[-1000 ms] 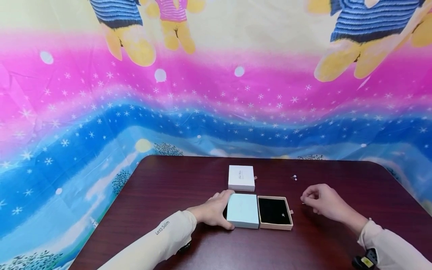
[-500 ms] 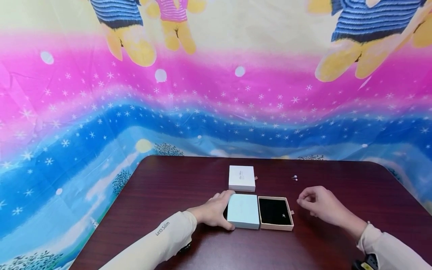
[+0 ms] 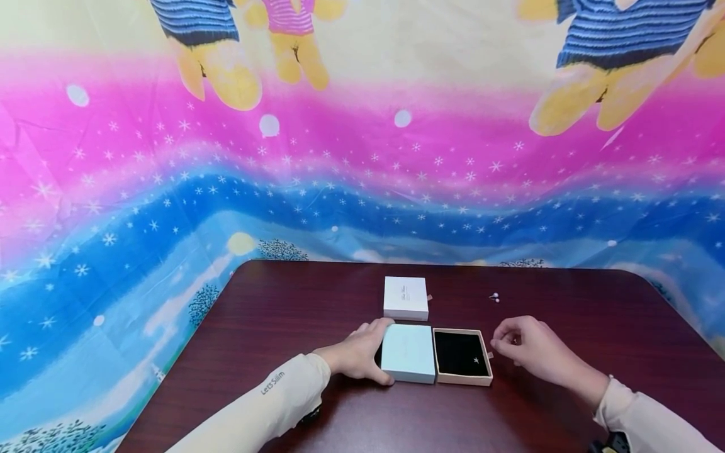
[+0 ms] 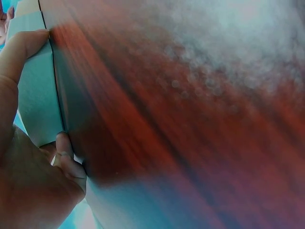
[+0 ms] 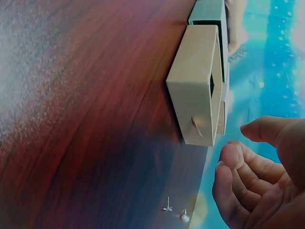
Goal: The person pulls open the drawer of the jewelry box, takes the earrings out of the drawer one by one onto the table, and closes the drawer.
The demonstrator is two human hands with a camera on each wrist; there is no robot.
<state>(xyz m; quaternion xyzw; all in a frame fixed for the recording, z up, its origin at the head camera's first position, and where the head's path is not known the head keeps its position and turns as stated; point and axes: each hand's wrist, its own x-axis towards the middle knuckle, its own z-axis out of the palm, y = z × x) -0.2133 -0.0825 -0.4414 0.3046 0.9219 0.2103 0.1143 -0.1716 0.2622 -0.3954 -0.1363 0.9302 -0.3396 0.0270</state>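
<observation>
My left hand (image 3: 357, 353) grips the pale blue box sleeve (image 3: 409, 353), thumb on its near side and fingers on its far side. Against the sleeve's right end lies a cream drawer (image 3: 489, 381) lined in black, with a small star-shaped stud earring (image 3: 476, 360) on the lining. My right hand (image 3: 535, 349) is close to the drawer's ribbon tab (image 3: 490, 356), thumb and index finger brought together in a pinch on a tiny earring, now mostly hidden by the fingers. In the right wrist view, the other fingers (image 5: 224, 179) are curled below the thumb.
Behind the sleeve stands a white box (image 3: 405, 298) with a small ribbon tab on its right. Two small earrings (image 3: 494, 297) lie on the dark red table (image 3: 306, 296) beyond my right hand. A printed cloth (image 3: 362, 157) hangs behind the table.
My right hand has moved left toward the drawer. The thin pale bit at its fingertips a second ago no longer shows on the table. The left hand and boxes have stayed put.
</observation>
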